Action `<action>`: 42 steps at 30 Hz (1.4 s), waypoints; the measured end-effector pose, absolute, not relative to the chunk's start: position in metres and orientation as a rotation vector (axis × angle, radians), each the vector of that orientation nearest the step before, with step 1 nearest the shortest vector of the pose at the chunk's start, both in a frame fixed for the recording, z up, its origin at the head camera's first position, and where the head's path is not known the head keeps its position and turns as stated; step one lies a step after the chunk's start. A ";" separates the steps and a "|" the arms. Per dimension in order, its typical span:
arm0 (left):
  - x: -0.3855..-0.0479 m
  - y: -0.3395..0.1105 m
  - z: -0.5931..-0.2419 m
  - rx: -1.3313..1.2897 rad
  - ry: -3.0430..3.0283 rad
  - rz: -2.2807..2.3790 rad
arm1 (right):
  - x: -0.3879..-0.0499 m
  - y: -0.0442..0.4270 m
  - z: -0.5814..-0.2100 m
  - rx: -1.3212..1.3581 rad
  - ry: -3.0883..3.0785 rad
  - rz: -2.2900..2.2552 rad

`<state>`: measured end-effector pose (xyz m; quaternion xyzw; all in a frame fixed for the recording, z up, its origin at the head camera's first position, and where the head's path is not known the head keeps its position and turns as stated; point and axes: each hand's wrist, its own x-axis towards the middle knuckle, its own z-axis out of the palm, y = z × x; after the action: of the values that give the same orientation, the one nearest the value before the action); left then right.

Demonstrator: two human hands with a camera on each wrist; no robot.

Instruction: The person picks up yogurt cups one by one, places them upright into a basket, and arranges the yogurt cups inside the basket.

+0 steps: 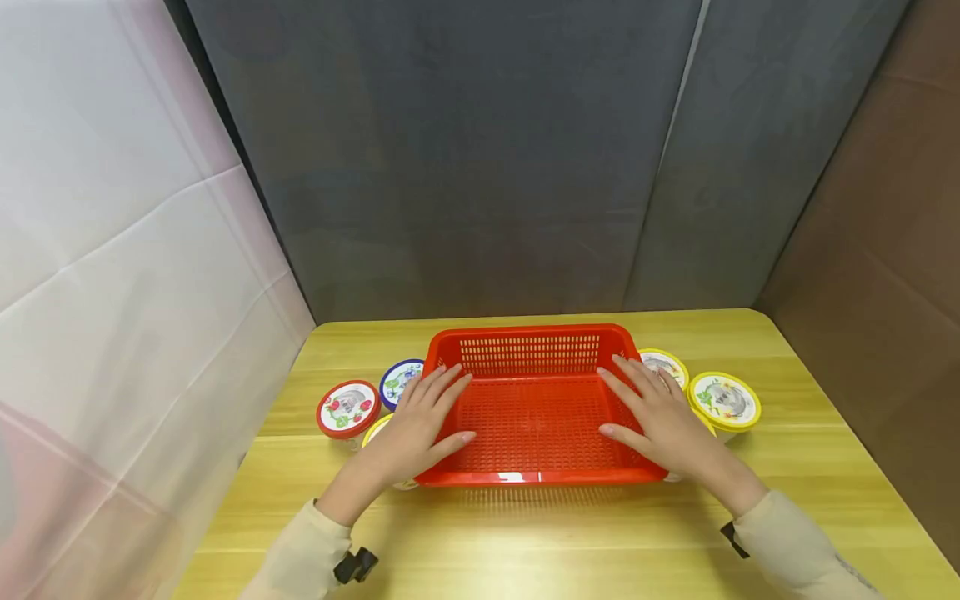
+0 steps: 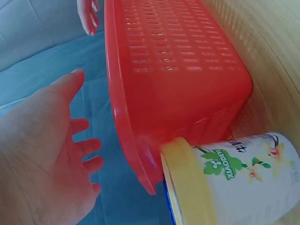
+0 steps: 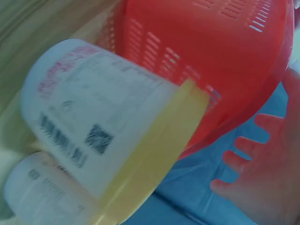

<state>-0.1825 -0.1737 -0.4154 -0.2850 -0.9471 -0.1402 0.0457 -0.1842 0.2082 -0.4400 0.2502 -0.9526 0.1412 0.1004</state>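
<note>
A red plastic basket (image 1: 540, 417) with slotted sides stands on the table, its inside bare in the head view. Above its left rim my left hand (image 1: 420, 425) is held with fingers spread; the left wrist view shows a gap between that hand (image 2: 51, 150) and the basket (image 2: 168, 98). My right hand (image 1: 667, 421) hovers likewise over the right rim, fingers extended and holding nothing. Close to the basket's left end stands a yellow-lidded tub (image 2: 234, 178), partly hidden by my left hand in the head view. Another yellow-lidded tub (image 3: 103, 117) stands by the right end.
Left of the basket are a red-lidded tub (image 1: 348, 408) and a blue-lidded tub (image 1: 400, 381). At the right stand more yellow-lidded tubs, one (image 1: 724, 400) outermost and one (image 1: 662, 364) farther back. A grey panel (image 1: 480, 167) rises behind the wooden table (image 1: 525, 542).
</note>
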 end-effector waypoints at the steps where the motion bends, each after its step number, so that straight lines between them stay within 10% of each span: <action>1: -0.183 -0.175 -0.415 -0.865 -2.892 -0.429 | -0.184 0.211 -0.440 0.729 -2.815 0.425; 42: -0.173 -0.232 -0.447 -0.638 -2.887 -0.543 | -0.147 0.283 -0.467 0.535 -2.852 0.558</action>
<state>-0.1734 -0.2318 -0.4466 -0.2119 -0.9582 -0.1801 0.0677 -0.1473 0.2830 -0.4674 0.1804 -0.9609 0.1882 0.0930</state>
